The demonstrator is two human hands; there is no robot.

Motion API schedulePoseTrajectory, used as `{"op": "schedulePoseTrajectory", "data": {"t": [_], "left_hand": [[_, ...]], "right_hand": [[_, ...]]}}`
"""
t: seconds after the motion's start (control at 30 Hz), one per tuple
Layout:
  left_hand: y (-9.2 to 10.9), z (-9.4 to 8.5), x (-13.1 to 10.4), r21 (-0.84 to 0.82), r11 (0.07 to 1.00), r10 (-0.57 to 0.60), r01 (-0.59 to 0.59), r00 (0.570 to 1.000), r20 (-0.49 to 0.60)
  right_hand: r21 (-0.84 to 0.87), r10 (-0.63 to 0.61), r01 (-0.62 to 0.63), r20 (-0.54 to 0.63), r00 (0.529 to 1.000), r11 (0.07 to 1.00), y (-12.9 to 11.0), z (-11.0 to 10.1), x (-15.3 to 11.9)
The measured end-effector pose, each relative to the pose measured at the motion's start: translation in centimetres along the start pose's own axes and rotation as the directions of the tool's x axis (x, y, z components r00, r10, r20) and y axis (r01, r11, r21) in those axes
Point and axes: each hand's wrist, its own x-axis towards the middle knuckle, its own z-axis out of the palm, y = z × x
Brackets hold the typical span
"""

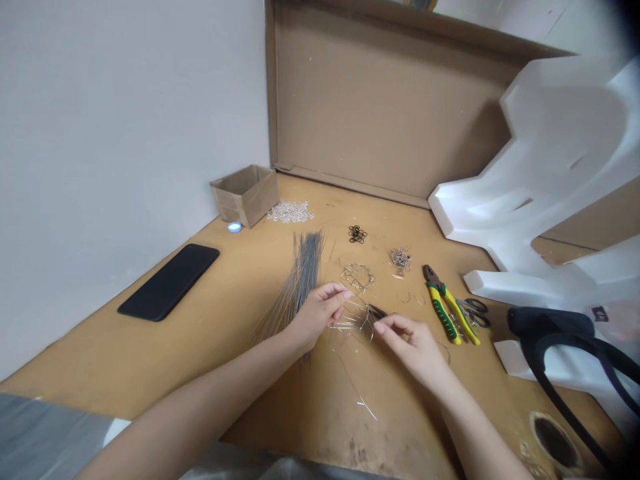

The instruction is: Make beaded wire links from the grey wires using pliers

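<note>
My left hand (325,310) is closed in a pinch on a thin metal wire (361,301) that curves toward the right. The fingertips of my right hand (413,343) are also pinched, at the other end of this wire. A dark slender tip (377,311) shows beside my right fingers; what it belongs to is hidden. Under and between the hands lie short bent wire pieces (345,327). Left of them is a bundle of straight grey wires (307,263), partly covered by my left hand. A loose ring of bent wires (358,277) lies just beyond the hands.
Yellow-green pliers (444,303) and dark-handled scissors (477,311) lie at right, near white foam (480,213). Farther back are black rings (357,234), small metal parts (400,259), clear bits (290,211) and a cardboard box (245,197). A black phone (170,281) lies left.
</note>
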Motion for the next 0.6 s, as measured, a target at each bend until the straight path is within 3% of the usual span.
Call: {"op": "schedulePoseTrajectory", "data": {"t": [0.13,0.3,0.4,0.6], "left_hand": [[-0.3,0.0,0.0,-0.018,0.999,0.041,-0.041,0.999,0.009],[-0.6,0.1,-0.1,-0.1,0.995,-0.003,0.014,0.994,0.106],[-0.5,0.2,-0.1,-0.154,0.987,-0.023,0.046,0.989,0.148],[-0.2,0.2,-0.3,-0.202,0.971,-0.081,0.128,0.971,0.226]], "right_hand": [[0.255,0.088,-0.084,-0.003,0.996,0.963,-0.5,1.5,-0.2],[0.509,0.219,-0.165,-0.047,0.975,0.845,0.1,1.2,0.2],[0.513,0.229,-0.152,-0.089,0.969,0.844,0.3,1.0,0.2],[0.331,0.125,-0.041,-0.236,0.964,0.943,0.0,1.0,-0.1]]}}
